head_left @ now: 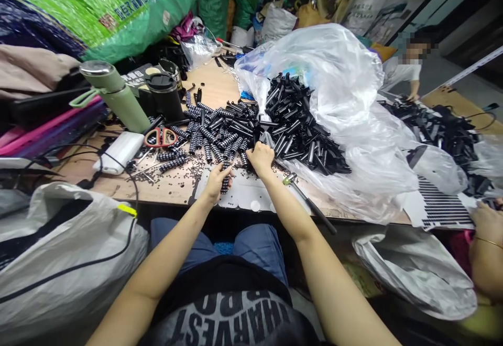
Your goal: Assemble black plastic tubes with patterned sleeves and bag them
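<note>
My left hand [217, 180] is closed around a black studded strip [225, 180] at the near edge of the wooden table [176, 186]. My right hand [261, 158] is curled, fingers down, on the edge of the heap of black studded pieces [220, 128]; what it grips is hidden. Just right of it, a pile of plain black clips [298, 126] spills out of a big clear plastic bag [346, 105]. Under my hands lies a white punched sheet [243, 194].
A green flask [113, 94], a black cup [163, 94], red scissors [161, 137], a white power bank [120, 151] and cables lie left. A screwdriver-like tool [308, 202] rests by my right wrist. Sacks stand on the floor. Another person's hand [487, 225] is at the right; a person sits far back.
</note>
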`<action>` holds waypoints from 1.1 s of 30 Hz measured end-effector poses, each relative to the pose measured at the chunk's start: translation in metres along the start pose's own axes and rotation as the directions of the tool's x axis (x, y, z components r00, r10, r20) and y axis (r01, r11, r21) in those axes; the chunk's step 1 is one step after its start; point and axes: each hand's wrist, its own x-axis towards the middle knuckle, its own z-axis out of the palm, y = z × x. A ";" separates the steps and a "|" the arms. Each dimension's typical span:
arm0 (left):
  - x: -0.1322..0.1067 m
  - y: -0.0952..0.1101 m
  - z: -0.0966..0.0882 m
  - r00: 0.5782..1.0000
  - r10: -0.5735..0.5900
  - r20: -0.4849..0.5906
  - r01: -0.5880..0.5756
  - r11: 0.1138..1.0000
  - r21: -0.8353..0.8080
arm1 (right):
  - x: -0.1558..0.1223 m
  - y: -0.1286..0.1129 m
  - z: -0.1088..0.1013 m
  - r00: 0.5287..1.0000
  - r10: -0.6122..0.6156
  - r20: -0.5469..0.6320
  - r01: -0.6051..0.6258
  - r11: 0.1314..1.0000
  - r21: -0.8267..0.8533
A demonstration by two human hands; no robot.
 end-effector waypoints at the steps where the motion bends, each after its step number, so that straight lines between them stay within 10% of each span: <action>1: -0.001 0.001 -0.002 1.000 0.007 -0.010 -0.007 1.000 0.015 | 0.000 0.004 -0.003 0.999 0.040 -0.006 -0.040 0.999 0.023; 6: 0.005 0.007 -0.020 0.995 0.010 -0.101 -0.003 0.998 0.068 | -0.016 0.049 -0.034 0.989 -0.090 -0.118 0.119 0.955 0.270; 12: 0.016 0.017 -0.007 0.969 0.232 -0.082 -0.160 0.847 0.507 | -0.035 0.083 -0.071 0.917 -0.397 -0.035 0.299 0.628 0.719; 16: 0.013 0.025 0.018 0.981 -0.087 0.172 -0.023 0.833 0.553 | -0.033 0.076 -0.071 0.852 -0.517 0.083 0.190 0.454 0.870; 18: 0.009 0.023 0.026 0.950 -0.238 0.200 0.115 0.867 0.484 | -0.036 0.069 -0.070 0.857 -0.515 0.030 0.249 0.464 0.850; 25: -0.002 0.005 0.036 0.991 -0.106 0.079 0.075 0.942 0.328 | -0.078 0.039 -0.074 0.866 -0.494 0.074 0.408 0.785 0.466; 33: -0.014 0.007 0.039 0.985 -0.056 0.162 0.050 0.998 0.041 | -0.108 0.050 -0.071 0.859 -0.504 0.086 0.322 0.663 0.676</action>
